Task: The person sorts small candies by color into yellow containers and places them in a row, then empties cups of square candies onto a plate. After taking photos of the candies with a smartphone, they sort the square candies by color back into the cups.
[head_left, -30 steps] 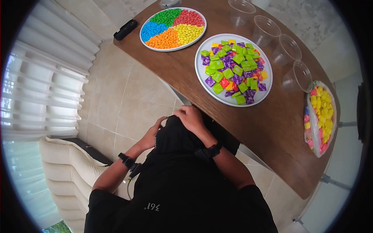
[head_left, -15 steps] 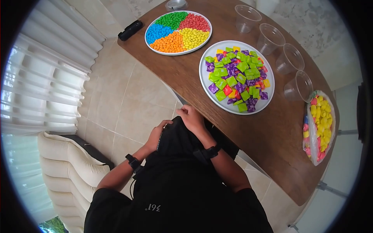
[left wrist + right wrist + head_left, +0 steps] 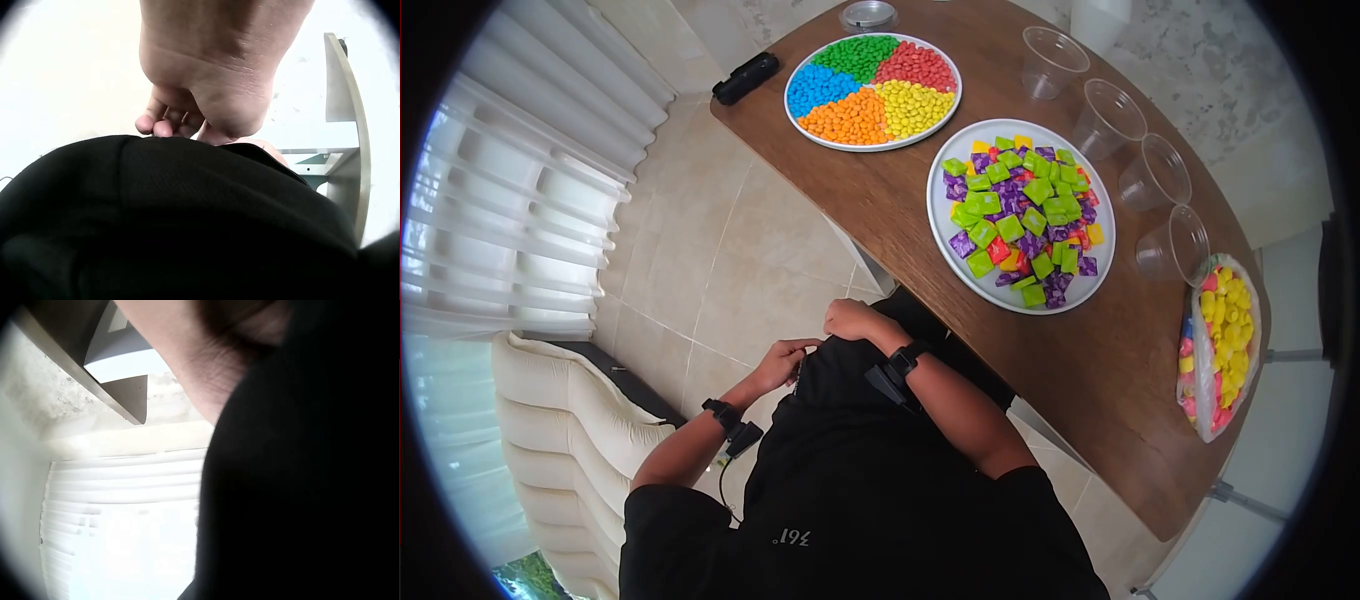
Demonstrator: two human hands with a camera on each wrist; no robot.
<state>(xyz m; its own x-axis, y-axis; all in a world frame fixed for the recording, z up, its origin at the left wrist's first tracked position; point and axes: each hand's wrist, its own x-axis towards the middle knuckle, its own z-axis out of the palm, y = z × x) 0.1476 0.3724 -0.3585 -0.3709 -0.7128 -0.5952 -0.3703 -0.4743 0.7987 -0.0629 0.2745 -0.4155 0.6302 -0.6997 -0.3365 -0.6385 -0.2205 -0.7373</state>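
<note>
Both hands are low in front of the body, at the front of the black clothing (image 3: 840,375), away from the table. My left hand (image 3: 778,364) touches the cloth with loosely bent fingers; in the left wrist view its fingertips (image 3: 163,128) meet the fabric's upper edge. Close beside it, my right hand (image 3: 862,322) rests on the same cloth with its knuckles up. I cannot tell whether its hidden fingers grip the fabric. On the brown table (image 3: 1010,345), a white plate of wrapped sweets (image 3: 968,283) is nearest the right hand.
Farther off lies a round plate of colour-sorted candies (image 3: 840,108). Clear plastic cups (image 3: 1170,250) stand in a row along the far side, with a bag of yellow and pink pieces (image 3: 1228,330) at the right. A black case (image 3: 746,78) lies by the left corner; a cream sofa (image 3: 560,430) stands left.
Both hands have shifted left and slightly down along the clothing, away from the table edge. The table and plates sit lower and farther right in view as the head moved.
</note>
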